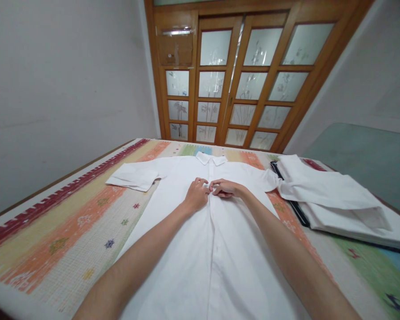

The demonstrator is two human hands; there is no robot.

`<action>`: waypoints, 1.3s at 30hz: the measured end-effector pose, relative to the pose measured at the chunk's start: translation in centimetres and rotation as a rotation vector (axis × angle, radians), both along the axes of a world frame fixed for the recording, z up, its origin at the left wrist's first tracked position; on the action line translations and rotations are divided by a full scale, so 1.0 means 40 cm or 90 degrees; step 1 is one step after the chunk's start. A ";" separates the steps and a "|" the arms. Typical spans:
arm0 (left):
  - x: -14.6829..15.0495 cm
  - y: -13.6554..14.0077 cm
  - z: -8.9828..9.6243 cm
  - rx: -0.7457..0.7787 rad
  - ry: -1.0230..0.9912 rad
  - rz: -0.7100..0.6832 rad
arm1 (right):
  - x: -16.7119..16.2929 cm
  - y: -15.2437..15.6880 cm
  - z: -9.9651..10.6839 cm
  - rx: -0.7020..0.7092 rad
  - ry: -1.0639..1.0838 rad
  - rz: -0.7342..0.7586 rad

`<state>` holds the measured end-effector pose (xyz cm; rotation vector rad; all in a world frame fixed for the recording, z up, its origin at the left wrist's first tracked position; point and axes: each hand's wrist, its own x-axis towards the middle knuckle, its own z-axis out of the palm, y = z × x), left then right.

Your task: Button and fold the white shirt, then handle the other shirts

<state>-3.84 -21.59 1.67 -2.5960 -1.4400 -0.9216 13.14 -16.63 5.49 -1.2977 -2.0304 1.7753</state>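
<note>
Below your wrists, the white shirt [233, 240] runs toward you, lying front up on a patterned cloth [96, 209]. Your left hand [197, 194] and right hand [225, 188] nearly meet, fingertips pinching its front opening and hiding what lies between them. Right of your hands, one sleeve reaches a stack of white fabric [340, 220] with a dark edge. Beyond your hands lies the collar [211, 159]; farther off stand glass-paned wooden doors [226, 100].
</note>
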 end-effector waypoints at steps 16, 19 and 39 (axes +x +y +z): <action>0.005 -0.003 0.005 -0.075 0.038 0.213 | -0.044 -0.130 -0.078 0.681 -0.315 -0.189; 0.005 -0.004 0.007 -0.084 0.077 0.214 | -0.053 -0.154 -0.078 0.725 -0.422 -0.133; -0.122 0.062 0.022 -0.281 0.228 0.245 | 0.011 -0.425 -0.078 0.755 -0.207 0.184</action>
